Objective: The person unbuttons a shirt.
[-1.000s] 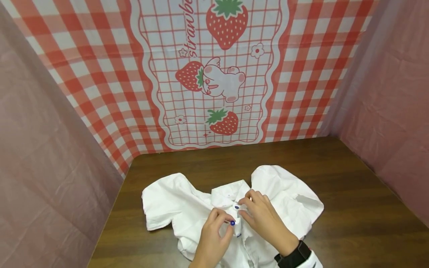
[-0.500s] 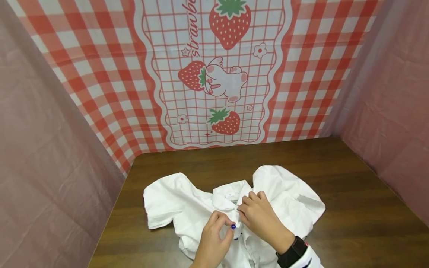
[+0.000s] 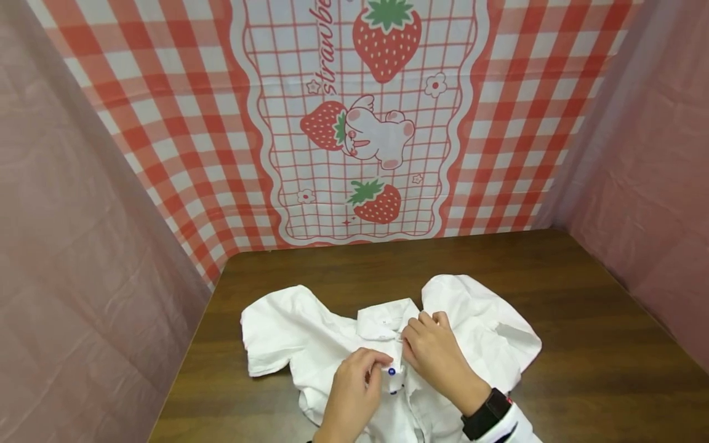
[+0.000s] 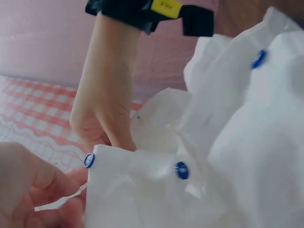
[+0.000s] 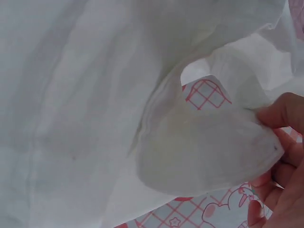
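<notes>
A white short-sleeved shirt (image 3: 310,344) lies front up, its collar (image 3: 382,326) toward the back. My left hand (image 3: 351,384) pinches the edge of the front placket, beside a blue button (image 3: 391,371). The left wrist view has that hand (image 4: 33,190) at the left, thumb and fingers on the fabric edge, with blue buttons (image 4: 182,170) on the cloth. My right hand (image 3: 437,357) holds the shirt at the neck opening. In the right wrist view its thumb and fingers (image 5: 285,111) pinch the collar tip (image 5: 266,152). The fabric between both hands is partly hidden.
The shirt rests on a dark brown wooden table (image 3: 581,344). Behind stands a red-and-white checked cloth (image 3: 515,123) with strawberry prints. Pink curtains (image 3: 83,277) hang on both sides. A black band (image 3: 487,413) circles the right wrist.
My right fingers have drawn together on the collar, and the top blue button there has gone out of sight. My left fingertips have shifted off the lower button, which now shows beside them.
</notes>
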`<act>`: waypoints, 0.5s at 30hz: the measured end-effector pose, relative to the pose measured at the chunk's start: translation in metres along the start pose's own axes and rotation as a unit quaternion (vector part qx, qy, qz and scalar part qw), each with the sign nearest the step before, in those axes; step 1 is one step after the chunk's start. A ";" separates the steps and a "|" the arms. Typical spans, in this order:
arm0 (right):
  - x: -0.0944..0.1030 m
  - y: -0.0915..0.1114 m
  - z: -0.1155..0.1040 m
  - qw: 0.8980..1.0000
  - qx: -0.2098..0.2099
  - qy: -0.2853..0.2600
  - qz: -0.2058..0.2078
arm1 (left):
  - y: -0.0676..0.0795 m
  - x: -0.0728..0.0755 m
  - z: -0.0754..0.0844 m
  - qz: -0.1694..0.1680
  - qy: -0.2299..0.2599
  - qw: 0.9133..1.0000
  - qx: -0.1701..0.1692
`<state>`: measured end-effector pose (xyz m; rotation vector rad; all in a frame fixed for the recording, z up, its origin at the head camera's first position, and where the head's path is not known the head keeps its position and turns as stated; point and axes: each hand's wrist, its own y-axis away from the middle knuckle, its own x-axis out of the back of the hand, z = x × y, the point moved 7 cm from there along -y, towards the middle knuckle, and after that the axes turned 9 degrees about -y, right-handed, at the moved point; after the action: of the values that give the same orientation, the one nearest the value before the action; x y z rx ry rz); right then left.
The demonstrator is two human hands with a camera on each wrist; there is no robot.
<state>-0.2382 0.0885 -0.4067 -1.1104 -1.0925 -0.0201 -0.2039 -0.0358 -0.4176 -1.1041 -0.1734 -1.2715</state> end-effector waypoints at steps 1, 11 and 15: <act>0.002 0.000 0.000 1.000 0.000 -0.005 0.009 | -0.003 0.002 0.000 0.012 -0.014 1.000 0.002; 0.010 -0.003 0.001 0.999 -0.007 -0.034 0.034 | -0.036 -0.018 0.000 -0.026 -0.059 0.998 -0.025; 0.015 -0.003 0.002 0.997 -0.013 -0.047 0.060 | -0.040 -0.031 -0.003 -0.078 -0.070 0.994 -0.019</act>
<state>-0.2334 0.0958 -0.3944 -1.2077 -1.1111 0.1143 -0.2485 -0.0126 -0.4167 -1.2322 -0.3488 -1.3394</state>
